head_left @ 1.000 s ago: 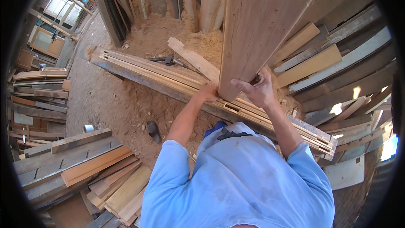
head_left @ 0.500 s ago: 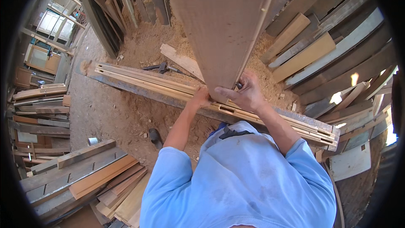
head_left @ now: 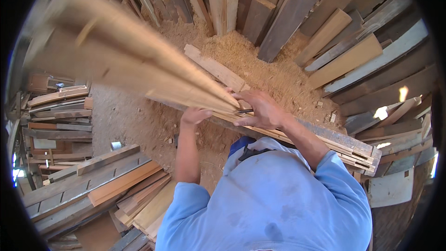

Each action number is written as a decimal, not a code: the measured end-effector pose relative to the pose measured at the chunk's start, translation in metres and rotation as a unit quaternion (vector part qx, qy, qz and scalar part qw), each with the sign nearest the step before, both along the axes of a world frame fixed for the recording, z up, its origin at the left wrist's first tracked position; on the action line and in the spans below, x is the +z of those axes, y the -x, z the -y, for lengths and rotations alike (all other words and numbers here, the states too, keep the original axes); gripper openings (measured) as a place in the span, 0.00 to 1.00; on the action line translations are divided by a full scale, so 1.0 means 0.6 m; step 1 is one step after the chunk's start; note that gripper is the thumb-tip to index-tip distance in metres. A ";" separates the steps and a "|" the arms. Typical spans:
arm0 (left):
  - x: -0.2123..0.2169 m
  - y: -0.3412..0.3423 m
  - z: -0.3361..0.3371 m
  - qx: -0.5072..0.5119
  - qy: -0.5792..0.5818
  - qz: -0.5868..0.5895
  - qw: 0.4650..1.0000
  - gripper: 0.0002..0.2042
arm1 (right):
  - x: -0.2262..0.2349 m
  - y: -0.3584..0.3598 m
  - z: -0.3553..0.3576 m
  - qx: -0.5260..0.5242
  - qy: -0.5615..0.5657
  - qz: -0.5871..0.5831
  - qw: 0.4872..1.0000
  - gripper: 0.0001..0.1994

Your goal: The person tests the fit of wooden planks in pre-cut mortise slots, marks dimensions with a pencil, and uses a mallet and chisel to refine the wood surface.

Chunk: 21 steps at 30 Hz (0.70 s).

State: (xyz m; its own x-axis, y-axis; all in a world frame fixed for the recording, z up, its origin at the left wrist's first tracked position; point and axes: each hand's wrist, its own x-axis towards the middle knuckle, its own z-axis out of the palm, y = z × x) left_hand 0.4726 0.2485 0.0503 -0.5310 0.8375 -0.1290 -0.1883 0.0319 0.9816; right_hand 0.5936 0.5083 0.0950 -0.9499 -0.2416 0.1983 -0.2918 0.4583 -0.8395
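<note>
A long wooden board (head_left: 153,60), blurred by motion, slants up to the far left from its lower end near my hands. My right hand (head_left: 262,110) is closed around a thin dark pencil (head_left: 245,111), with its fingers about the board's lower end. Next to the board's near edge is my left hand (head_left: 196,115), its fingers stretched out flat and seemingly touching the wood. Under both hands lie narrow wooden strips with slots cut in them (head_left: 346,152), set side by side on a grey beam (head_left: 320,131).
Another pale board (head_left: 216,67) lies beyond the beam on sawdust (head_left: 260,65). Upright planks (head_left: 297,18) line the far and right sides. Stacked boards (head_left: 123,183) fill the lower left, near a small white roll (head_left: 115,146). More timber (head_left: 60,114) is piled at left.
The tall board has swung from upright in front of me to a leftward slant, showing another face. My left hand has moved left and loosened from its lower end; my right hand stays beside it.
</note>
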 end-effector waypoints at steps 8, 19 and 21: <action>0.067 -0.059 -0.056 0.238 -0.264 -0.093 0.930 0.23 | -0.254 -0.032 -0.026 -0.029 -0.161 0.240 0.957 0.25; 0.104 -0.087 -0.068 0.309 -0.142 -0.190 0.921 0.26 | -0.349 0.006 0.032 -0.051 -0.005 0.133 0.990 0.21; 0.108 -0.092 -0.074 0.330 -0.144 -0.176 0.916 0.25 | -0.358 0.011 0.028 -0.041 0.028 0.138 0.989 0.21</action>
State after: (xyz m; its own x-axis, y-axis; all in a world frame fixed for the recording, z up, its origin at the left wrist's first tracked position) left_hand 0.5275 0.2932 0.1149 -0.9005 0.2909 0.3232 0.2562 -0.2456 0.9349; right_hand 0.5873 0.4913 -0.1200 -0.9857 -0.1575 -0.0601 -0.0121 0.4219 -0.9065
